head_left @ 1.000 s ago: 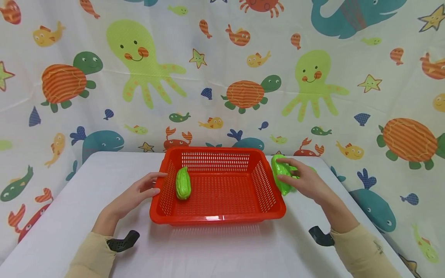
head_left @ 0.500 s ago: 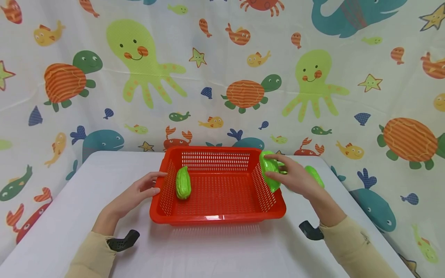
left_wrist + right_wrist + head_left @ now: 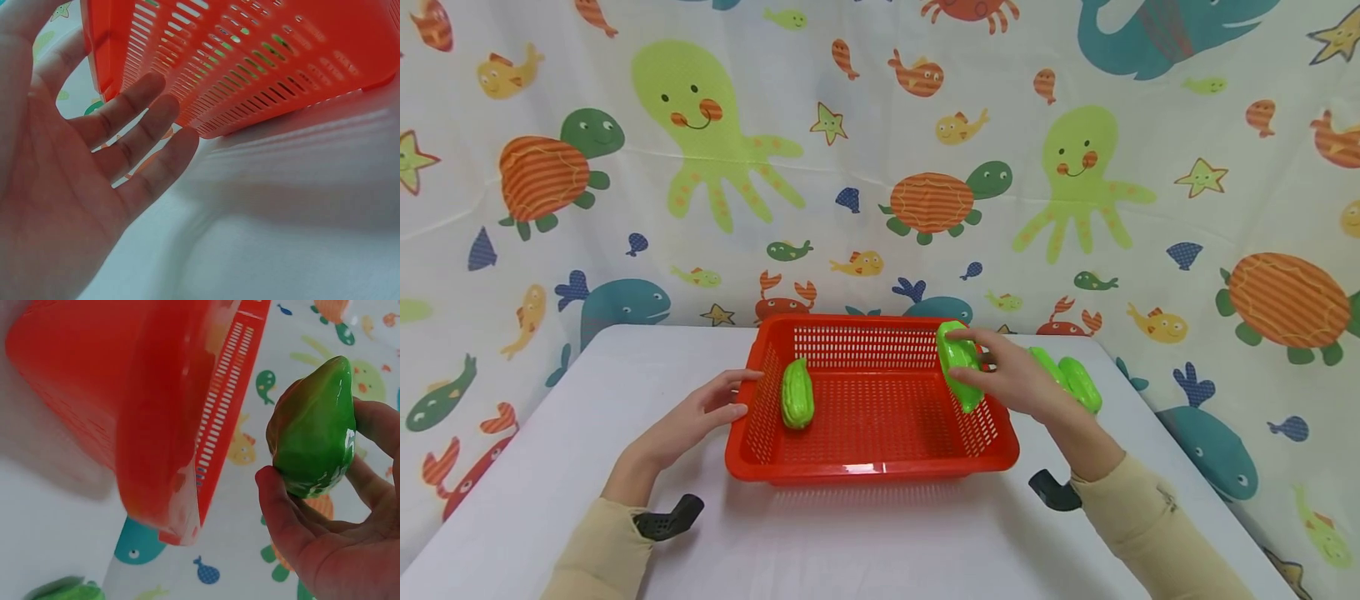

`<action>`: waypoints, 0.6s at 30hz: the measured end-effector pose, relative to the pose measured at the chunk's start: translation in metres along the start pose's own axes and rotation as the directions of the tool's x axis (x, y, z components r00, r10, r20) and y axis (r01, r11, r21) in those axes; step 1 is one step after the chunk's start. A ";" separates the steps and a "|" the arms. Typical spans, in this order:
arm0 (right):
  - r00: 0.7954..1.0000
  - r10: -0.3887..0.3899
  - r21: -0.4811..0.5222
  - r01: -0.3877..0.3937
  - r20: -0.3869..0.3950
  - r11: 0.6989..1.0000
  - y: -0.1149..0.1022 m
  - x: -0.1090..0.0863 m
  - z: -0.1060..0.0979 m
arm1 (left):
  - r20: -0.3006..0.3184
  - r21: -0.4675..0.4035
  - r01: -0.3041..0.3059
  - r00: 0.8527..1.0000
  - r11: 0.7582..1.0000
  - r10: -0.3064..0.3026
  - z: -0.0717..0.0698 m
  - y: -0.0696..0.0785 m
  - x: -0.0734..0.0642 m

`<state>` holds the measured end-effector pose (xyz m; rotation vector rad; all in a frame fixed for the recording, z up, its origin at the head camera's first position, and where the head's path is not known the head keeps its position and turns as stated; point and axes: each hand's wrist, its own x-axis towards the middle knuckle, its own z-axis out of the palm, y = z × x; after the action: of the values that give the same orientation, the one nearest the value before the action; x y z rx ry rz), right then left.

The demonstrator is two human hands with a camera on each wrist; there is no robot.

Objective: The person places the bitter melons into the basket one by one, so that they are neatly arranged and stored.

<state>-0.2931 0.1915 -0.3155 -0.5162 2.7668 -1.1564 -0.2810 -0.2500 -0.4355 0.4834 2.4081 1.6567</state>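
Note:
A red plastic basket (image 3: 865,472) with slotted walls stands on the table. Over its right side, my right hand (image 3: 1011,371) pinches a glossy green ridged fruit (image 3: 961,367) between thumb and fingers. Its exact kind is unclear; one end tapers to a blunt point in the right wrist view (image 3: 319,425). Inside the basket, near the left wall, lies a similar green fruit (image 3: 797,396). My left hand (image 3: 688,417) is at the basket's left rim, fingertips at the edge. Its fingers look relaxed and slightly spread in the left wrist view, beside the slotted wall (image 3: 262,69).
Right of the basket, two more green fruits lie on the white table (image 3: 880,550), one nearer (image 3: 1049,367) and one farther right (image 3: 1081,385), partly behind my right arm. A curtain (image 3: 865,125) printed with sea animals hangs behind the table.
My right hand has carried the green fruit leftward from beside the basket, past its right rim, to over the inside. Two fruits on the right now show more. The left hand stays put.

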 end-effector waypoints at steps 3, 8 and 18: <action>1.000 -0.024 -0.005 0.024 0.006 1.000 -0.003 0.001 0.002 | 0.002 -0.001 0.004 1.000 1.000 -0.004 0.000 0.000 0.001; 0.999 -0.051 -0.021 0.052 0.008 0.998 -0.008 0.004 0.006 | 0.000 -0.002 0.004 1.000 1.000 -0.004 0.000 -0.001 0.000; 0.997 -0.070 -0.015 0.071 0.039 0.997 -0.019 0.011 0.015 | -0.006 -0.004 0.005 1.000 1.000 -0.005 0.000 -0.003 0.000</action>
<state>-0.2952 0.1654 -0.3123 -0.6355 2.7489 -1.1261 -0.2817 -0.2510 -0.4378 0.4720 2.4079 1.6626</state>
